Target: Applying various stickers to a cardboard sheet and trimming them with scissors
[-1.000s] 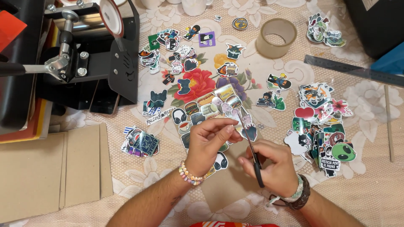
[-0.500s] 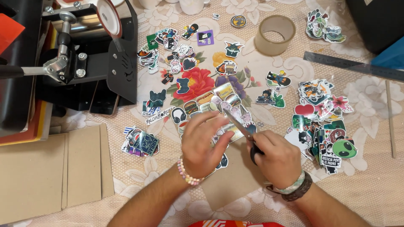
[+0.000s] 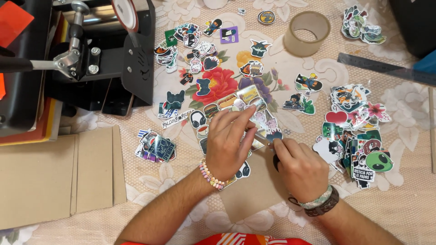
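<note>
The left hand [image 3: 227,143], with a pastel bead bracelet at the wrist, pinches a glossy strip of uncut printed stickers [image 3: 254,113] between thumb and fingertips; the strip lies low over the table's middle, just above both hands. The right hand [image 3: 299,168], wearing a dark wristband and a pale beaded one, is clenched around a dark-handled cutting tool [image 3: 275,159] whose metal tip meets the strip's lower edge; the hand hides most of it, so its kind cannot be told.

No container holds the stickers. They lie loose: a colourful heap of cut-out stickers [image 3: 359,131] to the right, a smaller bundle of shiny stickers [image 3: 156,147] to the left, and singles scattered above. A roll of beige tape [image 3: 307,32] stands beyond them, and a grey metal ruler [image 3: 386,68] lies at an angle on the right.

The surface is a cream lace tablecloth with a red flower print [image 3: 399,208]. Flat brown cardboard sheets [image 3: 50,177] lie on the left, below a black heat-press machine [image 3: 91,54].
</note>
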